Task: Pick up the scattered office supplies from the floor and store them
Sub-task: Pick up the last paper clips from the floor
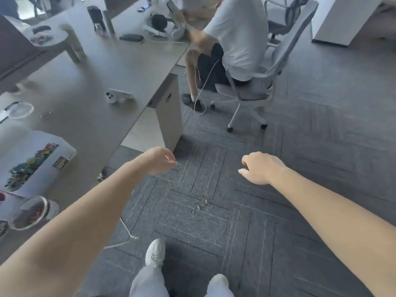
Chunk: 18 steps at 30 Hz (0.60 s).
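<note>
Little looks done yet — a small cluster of clips (202, 205) lies on the carpet (300, 146) below and between the two hands, just past the person's shoe (155, 251). The right hand (260, 168) hangs back-up, fingers loosely curled, holding nothing visible. The left hand (159, 159) has its fingertips drawn toward the thumb — whether it pinches a clip, I cannot tell. Left of it, on the desk (96, 116), a clear tub (46, 207) of coloured clips looks the likely store. Beyond the hands, another person (240, 35) sits on a white swivel chair (252, 93).
</note>
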### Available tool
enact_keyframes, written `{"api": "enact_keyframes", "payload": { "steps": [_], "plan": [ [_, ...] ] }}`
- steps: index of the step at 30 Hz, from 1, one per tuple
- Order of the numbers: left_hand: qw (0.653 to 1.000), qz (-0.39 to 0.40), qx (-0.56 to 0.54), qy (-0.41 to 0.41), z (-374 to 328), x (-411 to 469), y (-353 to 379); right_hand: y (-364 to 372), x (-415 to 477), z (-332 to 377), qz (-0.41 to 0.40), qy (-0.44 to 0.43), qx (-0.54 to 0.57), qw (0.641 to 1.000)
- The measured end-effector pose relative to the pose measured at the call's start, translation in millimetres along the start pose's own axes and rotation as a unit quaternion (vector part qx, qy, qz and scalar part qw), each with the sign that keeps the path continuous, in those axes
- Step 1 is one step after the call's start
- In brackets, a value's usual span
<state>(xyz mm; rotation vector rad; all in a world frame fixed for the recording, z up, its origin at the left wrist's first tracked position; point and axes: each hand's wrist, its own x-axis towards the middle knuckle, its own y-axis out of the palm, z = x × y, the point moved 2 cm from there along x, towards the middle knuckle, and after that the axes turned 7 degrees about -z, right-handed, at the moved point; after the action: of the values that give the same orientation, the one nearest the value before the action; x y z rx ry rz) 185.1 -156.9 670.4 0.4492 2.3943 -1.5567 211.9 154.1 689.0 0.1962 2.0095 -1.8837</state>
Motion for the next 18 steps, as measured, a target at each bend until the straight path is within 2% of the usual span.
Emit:
{"api": "enact_keyframes", "payload": {
  "steps": [7,13,18],
  "plan": [
    [0.999,0.016,-0.007,0.036,-11.0,16.5,60.8,71.9,-13.8,-10.5,-0.008,0.052,0.045,0.998],
    [0.996,-0.016,0.033,0.077,39.7,54.1,147.3,192.3,20.8,29.7,-0.048,0.099,0.076,0.991],
    [0.992,0.014,0.029,0.121,80.0,52.8,237.1,299.8,12.2,66.9,-0.06,0.121,0.09,0.987]
  ]
}}
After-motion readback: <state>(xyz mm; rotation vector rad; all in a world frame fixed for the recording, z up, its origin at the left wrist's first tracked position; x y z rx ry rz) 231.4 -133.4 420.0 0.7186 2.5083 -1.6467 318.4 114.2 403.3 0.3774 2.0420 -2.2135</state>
